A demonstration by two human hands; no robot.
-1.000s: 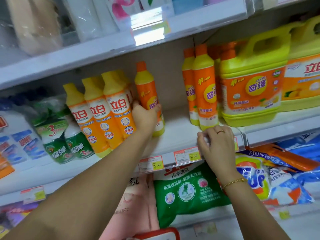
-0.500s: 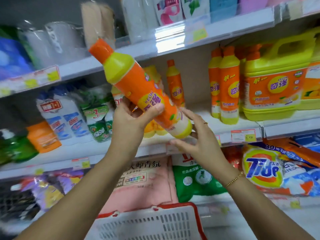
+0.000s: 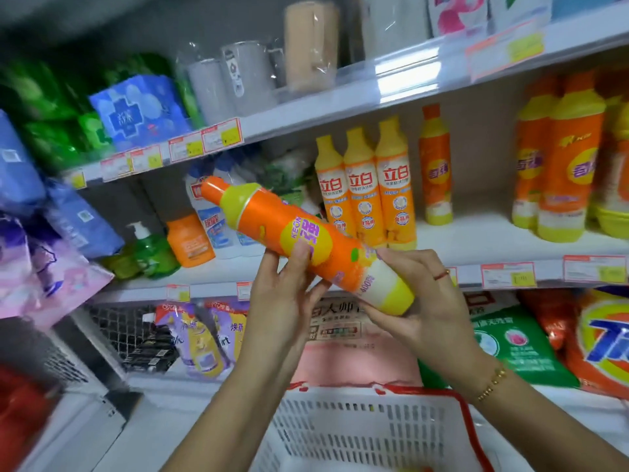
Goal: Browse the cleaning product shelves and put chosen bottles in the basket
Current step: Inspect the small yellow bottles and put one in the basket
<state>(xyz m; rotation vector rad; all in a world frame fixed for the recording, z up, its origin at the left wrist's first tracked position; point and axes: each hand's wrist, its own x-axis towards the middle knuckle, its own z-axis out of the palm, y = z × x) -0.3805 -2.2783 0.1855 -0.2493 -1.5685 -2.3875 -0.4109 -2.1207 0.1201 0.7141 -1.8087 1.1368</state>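
We hold 1 orange bottle (image 3: 306,243) tilted, cap up-left, above the white basket (image 3: 367,427), left hand (image 3: 286,294) gripping its middle, right hand (image 3: 418,301) cupping its yellow base, before the white shelf (image 3: 476,243) carrying 3 yellow-capped bottles (image 3: 366,189).

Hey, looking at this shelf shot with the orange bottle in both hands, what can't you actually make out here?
All in the head view:
- Price tags: print blurred and too small.
- Basket: bottom cut off by the lower edge, so its contents are unknown.
- Orange bottle: label partly covered by the left hand; right hand hides its underside.
- Yellow jugs: cut off by the right edge.
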